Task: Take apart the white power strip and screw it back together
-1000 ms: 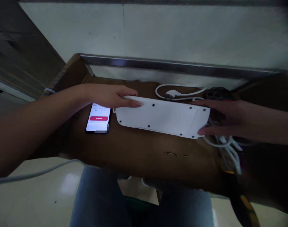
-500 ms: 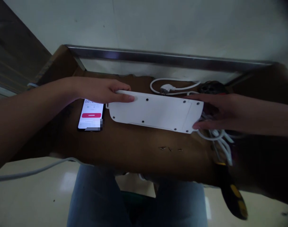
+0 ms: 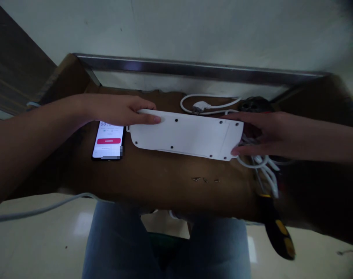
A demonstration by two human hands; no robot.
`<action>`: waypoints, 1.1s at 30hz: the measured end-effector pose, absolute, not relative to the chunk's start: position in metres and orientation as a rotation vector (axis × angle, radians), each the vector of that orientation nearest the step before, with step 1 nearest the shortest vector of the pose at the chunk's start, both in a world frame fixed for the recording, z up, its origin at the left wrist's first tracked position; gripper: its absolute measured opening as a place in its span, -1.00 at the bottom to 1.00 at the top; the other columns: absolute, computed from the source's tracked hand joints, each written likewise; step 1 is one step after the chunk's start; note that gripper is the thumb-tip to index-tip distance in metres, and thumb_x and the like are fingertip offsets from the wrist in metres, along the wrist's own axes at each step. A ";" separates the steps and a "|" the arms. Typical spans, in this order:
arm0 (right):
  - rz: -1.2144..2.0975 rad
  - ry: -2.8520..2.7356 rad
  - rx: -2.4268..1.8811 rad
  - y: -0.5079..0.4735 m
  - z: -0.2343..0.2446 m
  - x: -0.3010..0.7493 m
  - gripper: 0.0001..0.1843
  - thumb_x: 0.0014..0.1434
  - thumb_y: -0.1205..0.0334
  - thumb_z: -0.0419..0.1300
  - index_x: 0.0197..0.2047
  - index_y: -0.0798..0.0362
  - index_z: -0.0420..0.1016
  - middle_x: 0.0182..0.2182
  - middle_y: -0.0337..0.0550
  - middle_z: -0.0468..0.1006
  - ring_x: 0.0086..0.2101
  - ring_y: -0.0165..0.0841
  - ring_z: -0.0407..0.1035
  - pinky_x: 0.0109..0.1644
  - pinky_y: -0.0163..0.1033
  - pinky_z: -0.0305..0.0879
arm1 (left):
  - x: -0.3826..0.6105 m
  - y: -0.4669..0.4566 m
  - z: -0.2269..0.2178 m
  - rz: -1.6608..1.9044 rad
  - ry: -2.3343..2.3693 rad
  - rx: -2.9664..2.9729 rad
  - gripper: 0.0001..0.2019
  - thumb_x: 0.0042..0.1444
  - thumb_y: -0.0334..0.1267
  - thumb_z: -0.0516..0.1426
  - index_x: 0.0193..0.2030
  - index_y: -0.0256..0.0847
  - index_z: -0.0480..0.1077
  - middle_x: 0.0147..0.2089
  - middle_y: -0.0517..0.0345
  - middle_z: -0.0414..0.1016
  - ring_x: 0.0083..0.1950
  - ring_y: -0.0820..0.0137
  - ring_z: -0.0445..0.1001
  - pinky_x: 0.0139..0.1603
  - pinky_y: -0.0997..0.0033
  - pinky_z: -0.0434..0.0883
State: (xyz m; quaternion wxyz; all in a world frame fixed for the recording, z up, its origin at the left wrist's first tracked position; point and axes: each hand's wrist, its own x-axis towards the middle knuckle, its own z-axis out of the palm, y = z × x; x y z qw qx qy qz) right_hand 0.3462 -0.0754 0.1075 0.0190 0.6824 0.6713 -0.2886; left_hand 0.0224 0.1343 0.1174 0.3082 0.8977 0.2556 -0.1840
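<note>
A white power strip [image 3: 191, 135] lies between my hands with its flat back facing up; several dark screw holes run along its edges. My left hand [image 3: 130, 110] grips its left end, thumb on top and fingers behind the far edge. Around the right end, my right hand [image 3: 260, 133] is closed, its thumb at the near corner and fingers along the far side. Several small screws [image 3: 204, 179] lie on the brown surface in front of the strip. White cord [image 3: 269, 174] is bunched under and beside my right hand.
A phone [image 3: 108, 141] with a lit screen lies left of the strip. A black and yellow screwdriver [image 3: 276, 228] juts over the front edge at the right. Behind the strip is a white plug [image 3: 201, 106] on a looped cord. A metal rail [image 3: 194, 71] borders the back.
The whole scene has shifted slightly left in view, as if the camera turned. Both hands keep the same hold on the power strip.
</note>
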 end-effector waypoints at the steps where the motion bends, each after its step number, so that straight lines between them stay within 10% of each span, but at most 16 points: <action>1: -0.895 2.088 2.117 -0.075 0.108 0.346 0.11 0.04 -0.61 0.18 0.49 -0.18 0.19 -0.31 -0.19 0.57 -0.43 -0.39 0.41 -0.35 -0.26 0.35 | 0.022 0.134 0.117 -0.494 0.683 2.362 -0.40 0.29 0.33 0.02 0.07 -0.17 0.49 -0.17 0.11 0.53 -0.05 0.24 0.50 -0.01 0.33 0.39; 19: -0.954 2.151 2.054 -0.073 0.118 0.338 0.02 0.16 -0.47 0.22 0.47 0.00 0.23 -0.31 -0.19 0.59 -0.46 -0.51 0.31 -0.32 -0.34 0.23 | 0.019 0.137 0.117 -0.529 0.710 2.210 -0.34 0.33 0.40 0.05 0.21 -0.15 0.40 -0.03 0.17 0.60 -0.13 0.35 0.40 -0.07 0.34 0.37; 26: -0.997 2.135 2.075 -0.073 0.109 0.343 0.06 0.13 -0.49 0.20 0.50 -0.03 0.19 -0.19 -0.09 0.64 -0.36 -0.41 0.42 -0.27 -0.30 0.30 | 0.022 0.126 0.135 -0.451 0.798 2.003 -0.11 0.37 0.45 -0.45 0.21 -0.19 0.36 0.08 0.12 0.61 -0.04 0.33 0.48 -0.05 0.37 0.39; 33: -0.923 2.087 2.155 -0.073 0.109 0.340 -0.07 0.11 -0.40 0.28 0.37 -0.01 0.30 -0.21 -0.08 0.63 -0.36 -0.40 0.43 -0.25 -0.30 0.30 | 0.017 0.135 0.132 -0.426 0.767 2.059 -0.12 0.39 0.45 -0.36 0.28 -0.20 0.38 0.22 0.00 0.60 0.09 0.24 0.56 0.06 0.32 0.46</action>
